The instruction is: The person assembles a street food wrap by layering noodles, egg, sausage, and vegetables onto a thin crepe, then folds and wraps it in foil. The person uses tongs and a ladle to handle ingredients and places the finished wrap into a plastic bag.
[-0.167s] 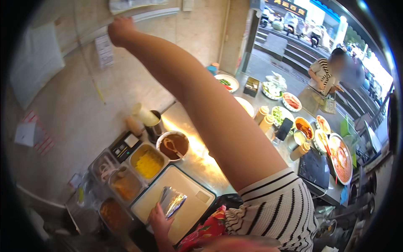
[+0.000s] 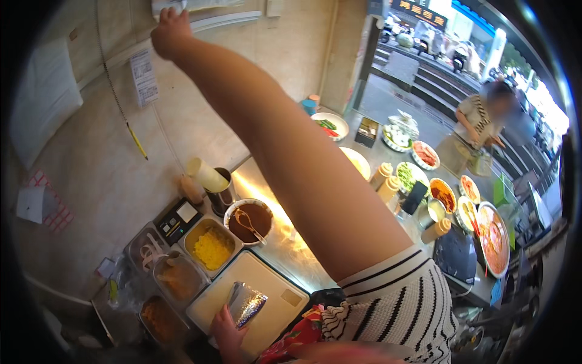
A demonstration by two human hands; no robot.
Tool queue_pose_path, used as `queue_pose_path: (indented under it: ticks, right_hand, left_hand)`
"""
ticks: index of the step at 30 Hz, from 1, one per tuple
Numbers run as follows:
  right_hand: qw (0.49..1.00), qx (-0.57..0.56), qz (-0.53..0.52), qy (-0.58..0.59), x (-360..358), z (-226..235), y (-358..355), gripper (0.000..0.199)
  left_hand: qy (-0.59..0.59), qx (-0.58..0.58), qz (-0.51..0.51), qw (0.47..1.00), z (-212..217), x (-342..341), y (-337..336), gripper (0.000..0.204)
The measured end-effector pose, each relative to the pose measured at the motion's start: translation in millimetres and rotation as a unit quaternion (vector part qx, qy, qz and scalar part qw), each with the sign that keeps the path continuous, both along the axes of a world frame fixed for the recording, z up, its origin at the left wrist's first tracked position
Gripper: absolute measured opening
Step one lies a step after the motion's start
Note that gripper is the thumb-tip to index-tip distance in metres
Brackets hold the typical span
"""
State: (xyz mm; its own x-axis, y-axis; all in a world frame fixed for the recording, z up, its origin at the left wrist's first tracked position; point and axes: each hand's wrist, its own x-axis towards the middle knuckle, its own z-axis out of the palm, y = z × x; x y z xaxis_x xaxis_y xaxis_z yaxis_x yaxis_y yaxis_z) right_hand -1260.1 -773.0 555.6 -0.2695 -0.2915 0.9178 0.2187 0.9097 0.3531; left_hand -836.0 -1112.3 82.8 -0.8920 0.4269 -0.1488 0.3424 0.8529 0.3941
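My left hand point(image 2: 227, 330) is closed on the near end of a silver foil packet point(image 2: 247, 303), which lies on a cream cutting board point(image 2: 274, 308) with a dark rim. What the packet holds is hidden. My right arm stretches across the view in a striped short sleeve, up toward the wall. At its end my right hand point(image 2: 171, 35) has its fingers raised and apart, at the lower edge of a white sheet or bag point(image 2: 209, 3) hanging at the top. Whether the fingertips touch it I cannot tell.
Beside the board are a tub of yellow food point(image 2: 210, 247), a bowl of brown sauce point(image 2: 241, 225) with a ladle, and a small scale point(image 2: 180, 219). Bowls of food, squeeze bottles point(image 2: 388, 189) and a phone point(image 2: 414, 197) stand along the right counter. A person point(image 2: 479, 121) stands beyond it.
My right hand has moved slightly up, and its fingers have spread from a more closed shape. My left hand keeps the foil packet on the board. The person outside has shifted right.
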Motion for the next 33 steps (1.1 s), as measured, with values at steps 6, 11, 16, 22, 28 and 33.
queue_pose_path:
  ticks: [6,11,16,22,28,33]
  right_hand:
    - [0.977,-0.067,0.172,-0.103,-23,30,31,0.024]
    - [0.934,-0.205,0.293,0.007,14,62,37,0.021]
    - [0.949,-0.163,0.237,-0.128,60,81,37,0.038]
    - [0.821,-0.028,0.299,-0.485,166,-78,-16,0.032]
    - [0.494,-0.195,0.594,-0.604,374,-255,-105,0.017]
    - [0.702,-0.278,0.584,-0.298,444,-273,-88,0.056]
  left_hand:
    - [0.010,0.017,0.035,0.999,-7,1,2,0.093]
    - [0.003,-0.011,0.044,0.999,-13,3,-2,0.086]
    - [-0.043,-0.014,0.014,0.999,-5,-9,-23,0.084]
    - [-0.012,-0.091,0.023,0.995,24,5,6,0.114]
    - [0.042,0.402,0.098,0.909,77,7,57,0.096]
    - [0.059,0.523,-0.052,0.849,93,1,63,0.032]
